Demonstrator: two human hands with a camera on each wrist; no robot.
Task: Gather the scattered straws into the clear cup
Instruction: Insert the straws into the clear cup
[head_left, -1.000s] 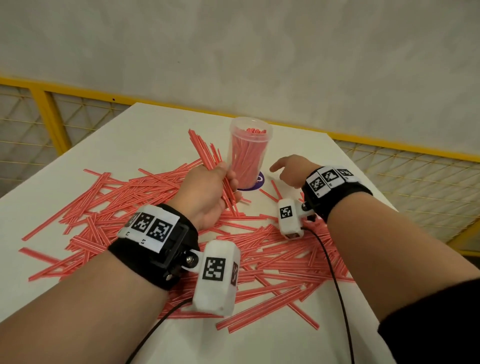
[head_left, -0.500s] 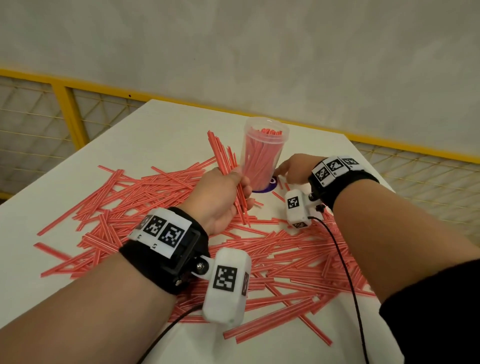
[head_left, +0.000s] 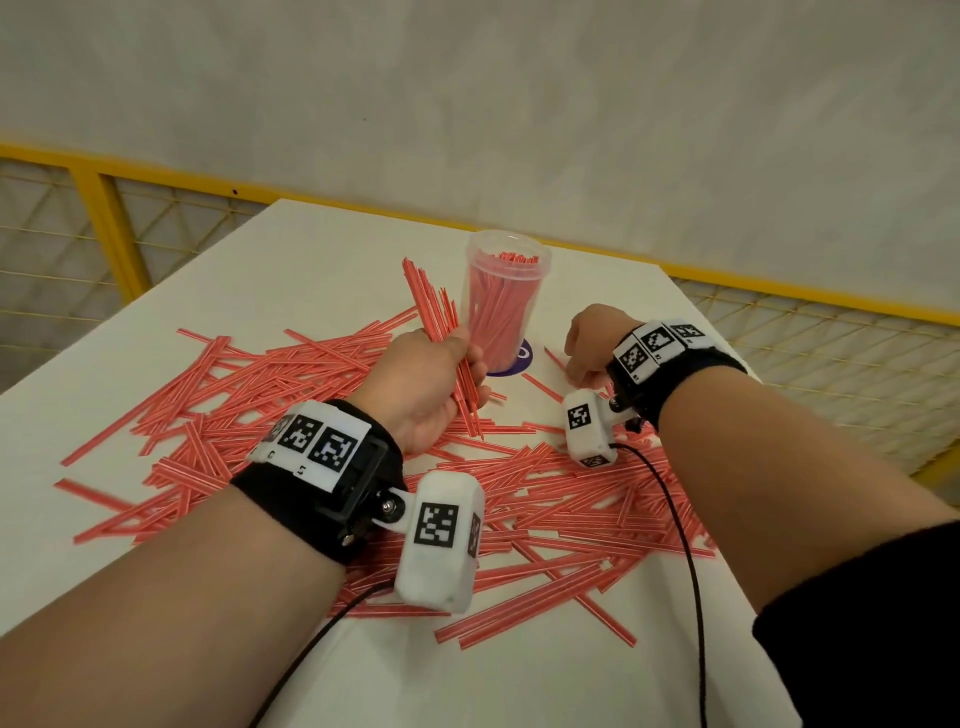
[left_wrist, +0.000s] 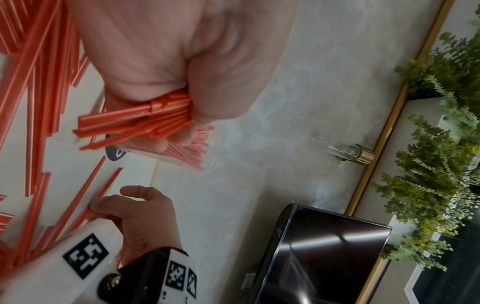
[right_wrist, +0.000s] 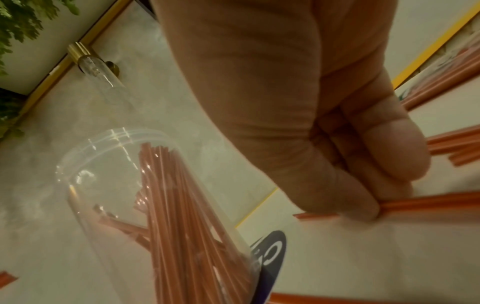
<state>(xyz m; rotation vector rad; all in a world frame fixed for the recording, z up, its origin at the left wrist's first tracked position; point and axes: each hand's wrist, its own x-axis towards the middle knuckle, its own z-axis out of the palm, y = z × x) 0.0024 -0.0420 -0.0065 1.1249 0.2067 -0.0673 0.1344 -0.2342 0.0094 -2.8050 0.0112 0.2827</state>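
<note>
Left hand (head_left: 423, 384) is fisted around a bundle of straws (head_left: 434, 312) just left of the clear cup (head_left: 501, 306). Right hand (head_left: 589, 345) pinches a loose straw (right_wrist: 428, 202) on the counter (head_left: 311, 260), right of the cup.

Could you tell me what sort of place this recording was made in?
Probably an indoor data-collection cell rather than a home: a plain white table ringed by a yellow mesh fence against a bare pale wall, and tagged black wristbands with white cameras on both arms.
</note>
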